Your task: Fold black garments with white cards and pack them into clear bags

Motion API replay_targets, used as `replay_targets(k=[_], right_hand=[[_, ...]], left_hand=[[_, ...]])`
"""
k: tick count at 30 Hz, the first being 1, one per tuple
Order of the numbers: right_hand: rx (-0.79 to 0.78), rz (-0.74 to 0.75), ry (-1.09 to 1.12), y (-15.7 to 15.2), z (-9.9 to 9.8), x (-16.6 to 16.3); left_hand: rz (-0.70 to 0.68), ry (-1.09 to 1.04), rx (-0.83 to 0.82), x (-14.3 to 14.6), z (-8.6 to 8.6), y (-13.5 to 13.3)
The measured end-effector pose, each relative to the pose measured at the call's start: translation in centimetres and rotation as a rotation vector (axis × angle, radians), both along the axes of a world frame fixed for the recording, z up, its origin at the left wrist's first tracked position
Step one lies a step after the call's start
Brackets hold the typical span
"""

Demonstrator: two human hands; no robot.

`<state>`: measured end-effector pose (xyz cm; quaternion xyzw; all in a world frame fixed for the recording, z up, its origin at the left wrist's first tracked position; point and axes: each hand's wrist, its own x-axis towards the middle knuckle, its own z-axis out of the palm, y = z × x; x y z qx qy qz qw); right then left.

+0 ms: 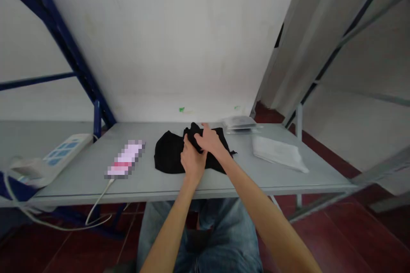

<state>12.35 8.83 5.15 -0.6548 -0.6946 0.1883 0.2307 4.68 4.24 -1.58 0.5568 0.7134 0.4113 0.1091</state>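
Observation:
A pile of black fabric pieces (169,153) lies in the middle of the grey table (224,179). My left hand (191,161) rests on the pile, its fingers closed on a fold of black fabric. My right hand (209,140) is just above and to the right, pinching the same black piece near its top edge. Both hands touch each other over the fabric.
A stack of white cloth (278,152) lies to the right, with clear plastic packets (240,123) behind it. A phone (125,160) with a cable lies to the left, a white power strip (60,153) further left. Blue and grey rack posts flank the table.

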Motion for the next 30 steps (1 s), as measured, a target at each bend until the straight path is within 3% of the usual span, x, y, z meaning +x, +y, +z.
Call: replay_targets(k=[5, 10, 16, 21, 26, 30], right_hand=[[-0.081, -0.079, 0.246, 0.8, -3.4, 3.9], [0.067, -0.104, 0.000, -0.2, -6.2, 6.0], [0.327, -0.188, -0.170, -1.5, -6.4, 5.1], [0.565, 0.070, -0.218, -1.3, -7.9, 4.3], [0.469, 0.207, -0.242, -0.7, -10.6, 4.5], [0.406, 0.223, -0.211, -0.8, -11.2, 4.7]], left_hand=[[-0.139, 0.126, 0.043, -0.9, -1.5, 0.6], [-0.326, 0.342, 0.074, -2.1, -1.8, 0.4], [-0.415, 0.577, 0.065, -2.3, -0.8, 1.0], [-0.400, 0.631, 0.058, -2.5, -1.0, 1.3], [-0.446, 0.594, 0.057, -3.8, -1.8, 1.6], [-0.536, 0.513, 0.118, -5.4, -2.8, 2.0]])
